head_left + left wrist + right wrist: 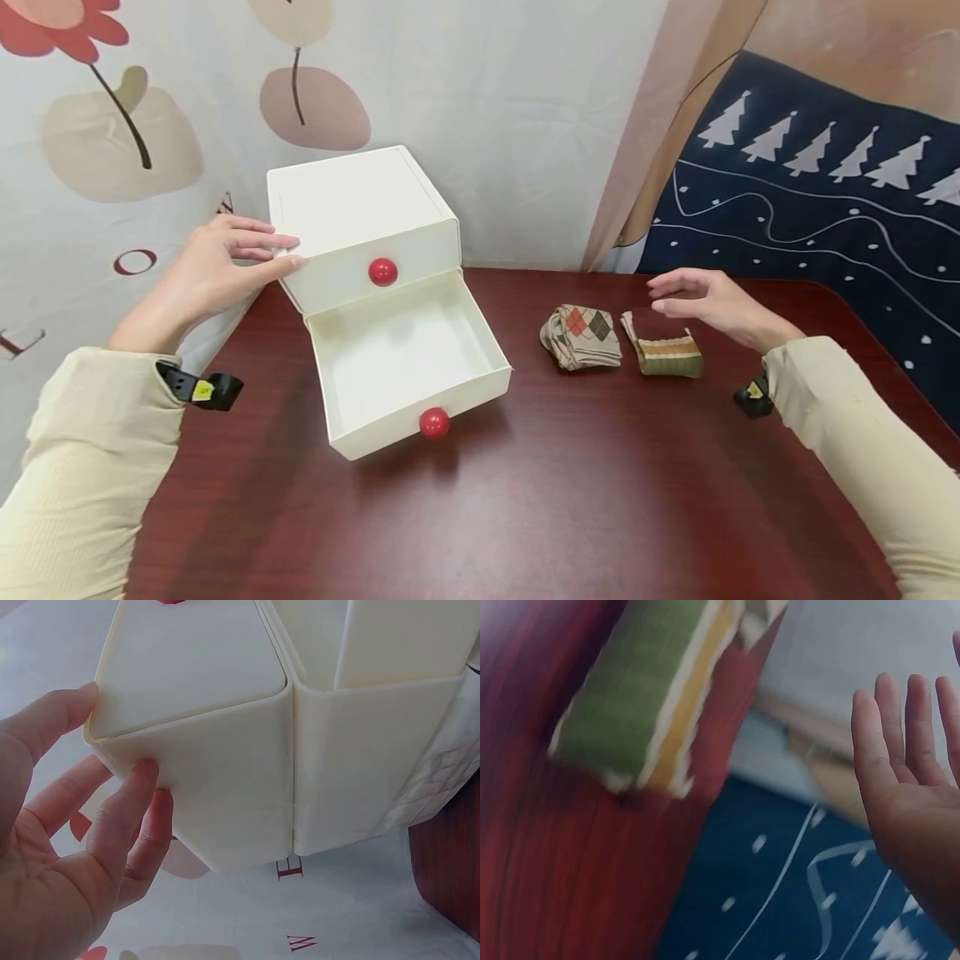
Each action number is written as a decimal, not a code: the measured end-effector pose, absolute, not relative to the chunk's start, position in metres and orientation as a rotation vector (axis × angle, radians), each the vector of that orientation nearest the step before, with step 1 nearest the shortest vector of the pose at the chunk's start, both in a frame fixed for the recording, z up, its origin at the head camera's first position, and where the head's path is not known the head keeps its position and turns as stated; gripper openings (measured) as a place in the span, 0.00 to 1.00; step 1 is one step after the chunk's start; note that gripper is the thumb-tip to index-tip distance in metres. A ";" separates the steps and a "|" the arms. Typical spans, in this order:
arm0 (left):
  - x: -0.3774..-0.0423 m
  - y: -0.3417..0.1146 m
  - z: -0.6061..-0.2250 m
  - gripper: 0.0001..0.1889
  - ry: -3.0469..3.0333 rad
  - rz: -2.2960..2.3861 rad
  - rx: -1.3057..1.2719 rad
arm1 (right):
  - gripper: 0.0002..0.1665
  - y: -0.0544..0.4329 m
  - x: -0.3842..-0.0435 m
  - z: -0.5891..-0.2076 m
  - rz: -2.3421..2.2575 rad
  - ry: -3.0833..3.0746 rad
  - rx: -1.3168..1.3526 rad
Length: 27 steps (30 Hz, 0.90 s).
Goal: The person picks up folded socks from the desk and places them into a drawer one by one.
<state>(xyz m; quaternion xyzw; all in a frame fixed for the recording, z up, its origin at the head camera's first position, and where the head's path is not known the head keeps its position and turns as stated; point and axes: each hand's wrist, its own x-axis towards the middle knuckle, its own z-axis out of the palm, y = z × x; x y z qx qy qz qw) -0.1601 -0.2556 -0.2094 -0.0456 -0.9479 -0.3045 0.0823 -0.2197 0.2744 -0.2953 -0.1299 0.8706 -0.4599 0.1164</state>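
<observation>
A small white two-drawer box stands at the back left, its lower drawer pulled out and bare inside, the upper one closed. My left hand rests on the box's upper left front corner; in the left wrist view, the thumb touches the front edge and fingertips lie on the side wall. My right hand hovers with relaxed fingers above and right of a folded striped sock in green, white and mustard. Left of that sock lies a folded beige argyle sock. The right hand holds nothing.
Red ball knobs sit on the upper drawer front and the lower drawer front. Under everything is a dark red wooden table. A pale printed curtain hangs behind, with a navy tree-patterned cloth at right.
</observation>
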 end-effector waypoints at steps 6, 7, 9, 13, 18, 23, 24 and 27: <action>-0.159 -0.253 -0.209 0.27 -2.835 -0.903 -0.122 | 0.31 0.301 -0.234 -0.306 -1.375 2.569 -0.274; -0.158 -0.254 -0.209 0.27 -2.835 -0.901 -0.121 | 0.32 0.303 -0.237 -0.308 -1.360 2.576 -0.266; -0.158 -0.255 -0.209 0.27 -2.836 -0.904 -0.120 | 0.34 0.307 -0.241 -0.312 -1.332 2.590 -0.229; -0.157 -0.255 -0.208 0.27 -2.833 -0.896 -0.120 | 0.38 0.312 -0.249 -0.327 -1.263 2.599 -0.163; -0.157 -0.254 -0.209 0.27 -2.832 -0.898 -0.128 | 0.42 0.316 -0.256 -0.341 -1.223 2.574 -0.117; -0.157 -0.254 -0.208 0.27 -2.837 -0.891 -0.118 | 0.43 0.317 -0.262 -0.352 -1.223 2.517 -0.116; -0.157 -0.254 -0.208 0.27 -2.837 -0.889 -0.116 | 0.44 0.317 -0.263 -0.355 -1.218 2.503 -0.114; -0.157 -0.255 -0.207 0.27 -2.834 -0.893 -0.122 | 0.44 0.316 -0.265 -0.361 -1.204 2.468 -0.116</action>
